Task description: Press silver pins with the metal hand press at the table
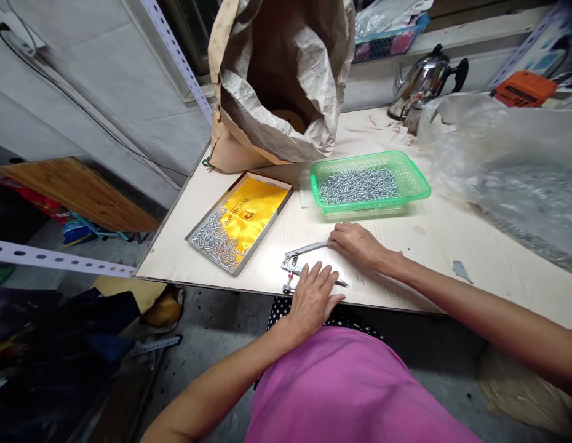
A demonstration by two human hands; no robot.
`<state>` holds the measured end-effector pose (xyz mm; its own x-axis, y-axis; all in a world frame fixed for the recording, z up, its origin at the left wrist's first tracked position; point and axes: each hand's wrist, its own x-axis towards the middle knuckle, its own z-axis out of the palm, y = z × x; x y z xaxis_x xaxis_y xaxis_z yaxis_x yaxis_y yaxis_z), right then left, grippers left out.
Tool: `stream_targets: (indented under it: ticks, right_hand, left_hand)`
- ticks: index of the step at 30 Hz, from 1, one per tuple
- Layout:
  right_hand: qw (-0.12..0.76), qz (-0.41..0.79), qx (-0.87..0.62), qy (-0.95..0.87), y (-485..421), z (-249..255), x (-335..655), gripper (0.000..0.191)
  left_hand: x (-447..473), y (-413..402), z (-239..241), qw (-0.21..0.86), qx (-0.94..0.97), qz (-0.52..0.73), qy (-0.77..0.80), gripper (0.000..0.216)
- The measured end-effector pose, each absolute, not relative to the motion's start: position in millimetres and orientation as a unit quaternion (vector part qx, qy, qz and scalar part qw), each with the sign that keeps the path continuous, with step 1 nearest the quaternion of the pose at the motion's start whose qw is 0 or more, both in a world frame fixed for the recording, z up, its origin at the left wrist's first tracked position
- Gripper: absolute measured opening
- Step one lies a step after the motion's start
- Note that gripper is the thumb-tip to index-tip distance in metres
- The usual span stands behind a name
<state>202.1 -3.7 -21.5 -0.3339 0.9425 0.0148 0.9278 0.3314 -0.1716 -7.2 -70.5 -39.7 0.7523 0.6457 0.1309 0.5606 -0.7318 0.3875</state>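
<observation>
A grey plier-like hand tool [309,248] with a spring and a red part stands at the table's front edge, its upper handle pointing right. My right hand [355,244] is closed at the end of that upper handle, fingers curled. My left hand [312,299] rests beside the lower part of the tool at the edge, fingers stretched out; what lies beneath its palm is hidden. A thin pointed metal piece [342,283] shows past its fingertips. Small silvery metal parts [216,243] lie in a shallow box [262,243] with a yellow lining, left of the tool.
Behind my right hand, a green plastic basket [422,189] holds many similar small metal parts. A large open paper sack [235,147] stands at the back. Clear plastic bags [521,160] cover the right side, near a metal kettle [422,83]. A grey scrap [461,271] lies at right.
</observation>
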Motion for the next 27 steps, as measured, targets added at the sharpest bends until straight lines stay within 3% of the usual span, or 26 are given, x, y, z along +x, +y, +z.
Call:
stream_targets:
  ticks: [6,14,27]
  right_hand:
    - [0.056,0.055,-0.59,-0.804,13.5,-14.1,186.9,0.017]
    - [0.019,0.078,-0.291,-0.953,-2.1,6.7,100.8,0.015]
    - [0.01,0.053,-0.178,-0.983,5.4,-11.3,74.9,0.016]
  left_hand:
    - [-5.9,-71.3,-40.6,0.191,0.912,0.155,0.329,0.051]
    - [-6.3,-78.6,-62.1,0.204,0.899,0.165,0.351,0.061]
    - [-8.9,-85.1,-72.7,0.158,0.905,0.117,0.378,0.067]
